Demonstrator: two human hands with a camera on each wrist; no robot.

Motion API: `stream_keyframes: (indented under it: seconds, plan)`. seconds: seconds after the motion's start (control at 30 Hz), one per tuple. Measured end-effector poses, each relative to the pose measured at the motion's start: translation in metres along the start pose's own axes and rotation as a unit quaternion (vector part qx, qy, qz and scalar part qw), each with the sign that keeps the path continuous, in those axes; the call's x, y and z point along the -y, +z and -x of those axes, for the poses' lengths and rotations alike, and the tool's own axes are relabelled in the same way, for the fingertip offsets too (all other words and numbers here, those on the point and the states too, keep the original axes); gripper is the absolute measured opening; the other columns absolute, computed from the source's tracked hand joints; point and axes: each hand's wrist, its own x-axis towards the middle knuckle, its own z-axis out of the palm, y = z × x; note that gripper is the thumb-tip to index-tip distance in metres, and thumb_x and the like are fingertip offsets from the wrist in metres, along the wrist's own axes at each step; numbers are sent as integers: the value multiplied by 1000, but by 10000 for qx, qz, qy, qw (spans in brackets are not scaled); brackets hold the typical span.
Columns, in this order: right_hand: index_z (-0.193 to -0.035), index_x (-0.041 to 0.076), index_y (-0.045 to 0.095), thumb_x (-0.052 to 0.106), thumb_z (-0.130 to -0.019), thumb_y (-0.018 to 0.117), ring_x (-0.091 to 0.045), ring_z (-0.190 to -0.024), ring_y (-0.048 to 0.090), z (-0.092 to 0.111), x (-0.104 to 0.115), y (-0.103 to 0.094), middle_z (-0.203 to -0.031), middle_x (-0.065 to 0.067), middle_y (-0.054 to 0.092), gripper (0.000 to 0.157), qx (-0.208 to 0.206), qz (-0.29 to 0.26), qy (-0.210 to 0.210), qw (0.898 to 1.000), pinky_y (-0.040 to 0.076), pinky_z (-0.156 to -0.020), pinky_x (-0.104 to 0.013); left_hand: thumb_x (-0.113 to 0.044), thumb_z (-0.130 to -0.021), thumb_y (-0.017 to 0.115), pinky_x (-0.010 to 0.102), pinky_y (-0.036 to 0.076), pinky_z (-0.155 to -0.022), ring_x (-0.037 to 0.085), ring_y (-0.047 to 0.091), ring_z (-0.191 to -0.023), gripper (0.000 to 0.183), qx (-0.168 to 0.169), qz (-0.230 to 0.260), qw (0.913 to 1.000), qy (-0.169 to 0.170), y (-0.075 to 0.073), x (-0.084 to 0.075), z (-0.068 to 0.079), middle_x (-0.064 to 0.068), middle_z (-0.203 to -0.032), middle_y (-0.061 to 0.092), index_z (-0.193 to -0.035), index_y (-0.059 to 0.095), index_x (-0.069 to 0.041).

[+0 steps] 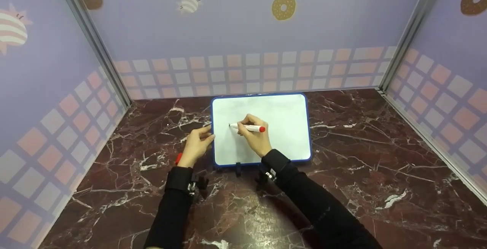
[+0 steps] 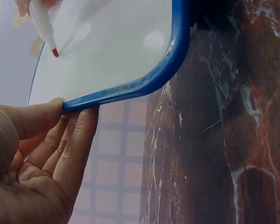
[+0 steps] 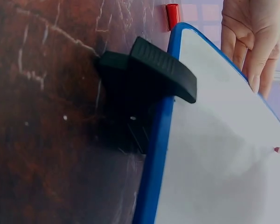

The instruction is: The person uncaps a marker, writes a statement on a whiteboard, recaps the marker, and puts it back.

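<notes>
A whiteboard with a blue frame stands tilted back on the table. My left hand pinches its left edge; in the left wrist view the thumb lies at the front of the blue frame and the fingers are behind it. My right hand holds a white marker with a red end, pen fashion, over the left half of the board. The marker's red tip is right at the white surface. Only part of the right hand shows in the left wrist view.
A black stand foot hooks over the board's lower edge, and a second black support is beside my right wrist. Near my left wrist lies a small red cylinder, like a marker cap. Patterned walls enclose the dark red marbled table.
</notes>
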Motion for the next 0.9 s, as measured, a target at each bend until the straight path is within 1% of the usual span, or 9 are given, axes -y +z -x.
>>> stream_keyframes:
  seconds: [0.17,0.27,0.37,0.5,0.57,0.67,0.77,0.83,0.9]
  plan:
    - [-72,-17,53,-14,-87,59,-47,-60,63,5,3,-3,-70,-35,63,17,242,-79,321,9992,50,-53,-15,-3,-97,59,47,60,-89,42,63,-117,44,-32,-143,9999,21,1,0,-1,32,-126,60,-140,51,4]
    - [-71,-17,53,-13,-87,59,-47,-58,63,6,5,-4,-70,-37,62,18,363,-38,519,9980,47,-51,-14,-3,-97,59,47,60,-89,42,63,-116,44,-71,-207,9998,31,1,0,-1,33,-127,60,-140,51,4]
    - [-71,-16,53,-12,-86,59,-44,-58,63,7,7,-5,-70,-38,62,17,326,-53,623,9975,47,-51,-14,-2,-97,60,48,60,-88,43,63,-115,45,-83,-248,9996,53,1,0,-1,33,-126,61,-140,51,5]
    - [-72,-16,54,-12,-87,58,-44,-59,64,8,5,-5,-70,-38,62,16,40,-210,563,9982,50,-53,-16,-2,-97,60,49,60,-88,43,64,-114,44,-88,-245,9997,37,1,1,-1,33,-124,61,-140,51,5]
    - [-74,-16,54,-12,-88,58,-44,-60,65,8,3,-5,-70,-37,63,15,-40,-260,469,9986,54,-55,-20,-2,-97,60,48,60,-89,43,64,-114,44,-97,-237,9997,20,1,1,-1,33,-125,61,-140,51,5]
    - [-76,-17,56,-12,-89,59,-46,-63,66,8,-1,-5,-73,-37,65,15,-12,-346,390,9986,60,-59,-28,-2,-97,60,47,60,-88,43,64,-115,45,-98,-232,9997,20,1,1,-1,33,-125,61,-140,51,5]
    - [-77,-17,56,-11,-90,60,-49,-66,66,9,-4,-4,-75,-36,65,14,40,-424,407,9983,62,-62,-35,-2,-97,60,47,60,-88,43,64,-114,44,-80,-228,9997,38,1,0,-1,33,-125,61,-140,51,5]
    - [-77,-17,57,-11,-90,60,-49,-66,66,9,-5,-4,-74,-36,65,14,19,-377,387,9985,62,-62,-35,-2,-97,60,46,61,-87,43,64,-113,44,-78,-249,9996,66,1,0,0,33,-124,62,-139,51,5]
    - [-76,-17,57,-12,-90,60,-49,-65,66,8,-4,-4,-74,-36,65,14,-4,-285,329,9991,61,-61,-32,-2,-97,60,45,61,-86,42,65,-112,44,-81,-255,9996,76,1,-1,-1,33,-123,62,-139,52,6]
